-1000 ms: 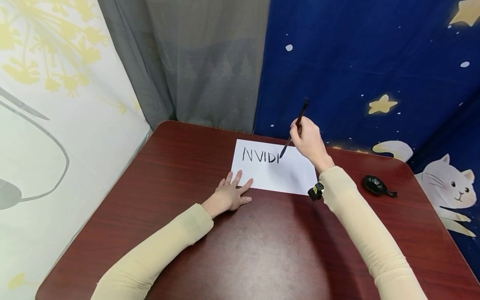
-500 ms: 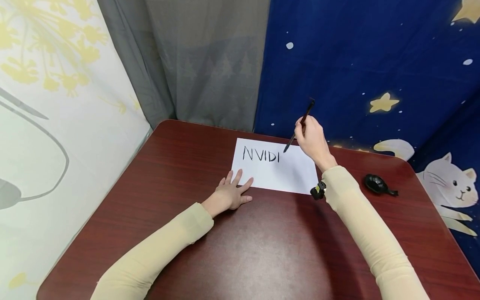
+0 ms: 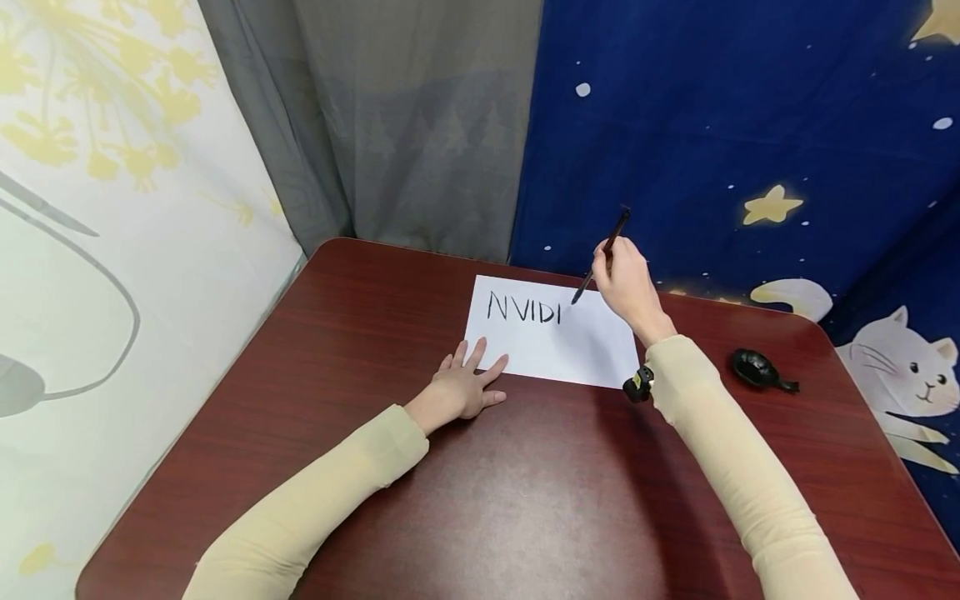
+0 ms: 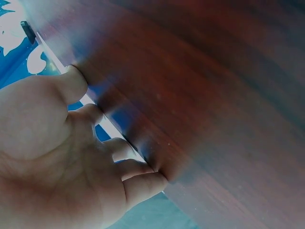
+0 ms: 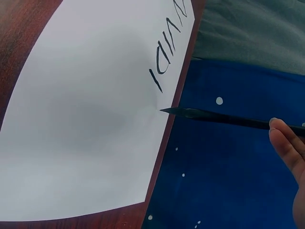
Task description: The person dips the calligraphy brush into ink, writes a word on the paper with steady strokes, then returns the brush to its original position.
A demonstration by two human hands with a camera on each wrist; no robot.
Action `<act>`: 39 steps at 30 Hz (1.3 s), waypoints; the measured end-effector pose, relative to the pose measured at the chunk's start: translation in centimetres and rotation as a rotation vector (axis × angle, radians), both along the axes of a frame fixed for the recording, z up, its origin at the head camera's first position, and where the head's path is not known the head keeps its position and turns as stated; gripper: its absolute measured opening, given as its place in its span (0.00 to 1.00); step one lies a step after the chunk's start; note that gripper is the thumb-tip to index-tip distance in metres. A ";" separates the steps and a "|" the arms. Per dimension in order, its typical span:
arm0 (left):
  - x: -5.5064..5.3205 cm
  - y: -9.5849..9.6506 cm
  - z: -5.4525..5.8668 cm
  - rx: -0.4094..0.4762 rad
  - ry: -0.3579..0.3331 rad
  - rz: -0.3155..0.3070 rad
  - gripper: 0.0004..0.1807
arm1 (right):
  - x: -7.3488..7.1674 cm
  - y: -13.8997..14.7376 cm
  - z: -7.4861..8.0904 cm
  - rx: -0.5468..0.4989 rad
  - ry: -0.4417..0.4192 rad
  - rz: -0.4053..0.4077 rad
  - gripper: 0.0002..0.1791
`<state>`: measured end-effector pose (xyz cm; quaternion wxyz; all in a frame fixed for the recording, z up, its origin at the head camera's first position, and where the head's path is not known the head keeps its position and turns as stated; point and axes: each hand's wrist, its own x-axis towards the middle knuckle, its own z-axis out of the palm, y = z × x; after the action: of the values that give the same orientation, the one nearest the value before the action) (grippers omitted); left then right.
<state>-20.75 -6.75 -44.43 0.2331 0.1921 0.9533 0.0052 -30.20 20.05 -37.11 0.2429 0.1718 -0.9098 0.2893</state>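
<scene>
A sheet of white paper [image 3: 555,350] lies near the table's far edge, with "NVIDI" in black strokes along its upper left. My right hand [image 3: 626,279] pinches a dark writing brush [image 3: 613,232] over the paper's upper part. In the right wrist view the tip of the brush [image 5: 209,115] points at the bare paper [image 5: 71,133] just past the last stroke; whether it touches I cannot tell. With spread fingers, my left hand [image 3: 457,390] rests on the paper's lower left corner and the table. The left wrist view shows the palm side of this hand [image 4: 66,152].
On the right of the reddish-brown table [image 3: 495,500] sits a small black ladle-shaped dish [image 3: 757,368] with a short handle. Behind the table hang a grey curtain [image 3: 427,125] and a blue starry curtain [image 3: 675,108]. A white patterned cloth [image 3: 135,275] hangs along the left.
The brush has lifted off the end of the last "I" stroke and shifted right and slightly up with my right hand. My left hand stays in place.
</scene>
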 end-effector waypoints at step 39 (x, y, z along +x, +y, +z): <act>0.9 0.1 1.5 0.007 0.000 -0.001 0.36 | 0.5 -0.6 -0.3 0.026 -0.003 0.029 0.11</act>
<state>-19.87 -6.69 -42.92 0.2326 0.1935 0.9531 0.0082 -29.75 19.48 -37.41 0.2348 0.1878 -0.9113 0.2814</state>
